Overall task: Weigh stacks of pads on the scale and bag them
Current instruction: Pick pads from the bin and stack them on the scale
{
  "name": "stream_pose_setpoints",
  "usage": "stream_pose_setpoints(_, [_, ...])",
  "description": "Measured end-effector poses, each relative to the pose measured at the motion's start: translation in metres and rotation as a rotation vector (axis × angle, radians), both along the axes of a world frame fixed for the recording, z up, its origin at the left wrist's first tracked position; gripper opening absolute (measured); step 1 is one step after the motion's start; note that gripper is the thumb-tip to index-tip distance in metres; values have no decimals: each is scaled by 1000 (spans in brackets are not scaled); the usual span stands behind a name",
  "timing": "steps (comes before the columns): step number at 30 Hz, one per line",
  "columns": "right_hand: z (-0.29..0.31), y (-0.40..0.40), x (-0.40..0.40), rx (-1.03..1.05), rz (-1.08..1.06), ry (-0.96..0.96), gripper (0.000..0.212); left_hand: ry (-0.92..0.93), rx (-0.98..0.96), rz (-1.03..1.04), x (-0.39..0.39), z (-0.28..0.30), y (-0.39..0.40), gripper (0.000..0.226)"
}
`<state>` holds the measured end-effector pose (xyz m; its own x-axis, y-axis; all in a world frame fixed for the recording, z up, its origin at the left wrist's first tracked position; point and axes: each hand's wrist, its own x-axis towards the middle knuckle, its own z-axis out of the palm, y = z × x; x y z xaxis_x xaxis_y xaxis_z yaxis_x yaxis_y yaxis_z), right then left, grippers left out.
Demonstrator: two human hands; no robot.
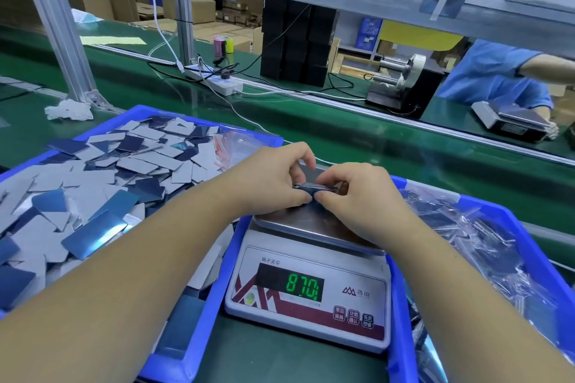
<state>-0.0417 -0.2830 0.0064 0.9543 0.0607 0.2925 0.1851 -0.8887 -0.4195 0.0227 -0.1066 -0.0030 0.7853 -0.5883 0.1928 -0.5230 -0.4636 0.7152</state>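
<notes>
A white electronic scale [311,298] stands in front of me, its green display lit with digits. Over its steel pan [305,224] both hands pinch a thin dark stack of pads [314,187]. My left hand [273,179] grips the stack's left end, and my right hand [357,193] grips its right end and front edge. Whether the stack touches the pan I cannot tell. Many loose grey and blue pads [93,190] fill the blue tray [199,305] on the left. A second blue tray [525,246] on the right holds bagged pads [466,227].
Small clear zip bags [231,146] lie at the far edge of the left tray. Beyond runs a green conveyor belt [357,137] with a power strip [214,79], cables, black boxes [295,43] and a label dispenser [404,84]. A person in blue [494,71] works opposite.
</notes>
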Motion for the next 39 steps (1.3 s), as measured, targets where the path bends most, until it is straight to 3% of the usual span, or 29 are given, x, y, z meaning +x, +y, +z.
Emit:
stream_pose_setpoints(6, [3,-6,1,114,3,-29,20,27,-79,2,3,3,8,33])
stream_pose_setpoints(10, [5,-13,3,92,-69,181,9,-27,-124,197,18,8,27,17])
stream_pose_setpoints(13, [3,-14,3,72,-118,168,4,-19,-64,325,29,9,38,9])
stream_pose_setpoints(19, [6,-15,4,159,-153,43,18,74,269,422,38,8,59,9])
stream_pose_setpoints(22, [4,-14,6,191,-156,2,17,82,579,357,38,15,69,4])
stream_pose_setpoints(25, [-2,-14,7,216,-136,14,12,132,862,238,33,20,74,25])
stream_pose_setpoints(29, [-5,-18,8,249,-166,7,22,228,976,115,22,21,67,51])
stream_pose_setpoints(32, [-5,-20,8,262,-180,-16,20,217,978,103,16,16,60,43])
stream_pose_setpoints(35, [-5,-19,8,258,-177,-16,18,227,876,115,16,15,63,32])
stream_pose_setpoints(39, [-7,-19,9,231,-175,-8,15,205,704,176,19,17,72,34])
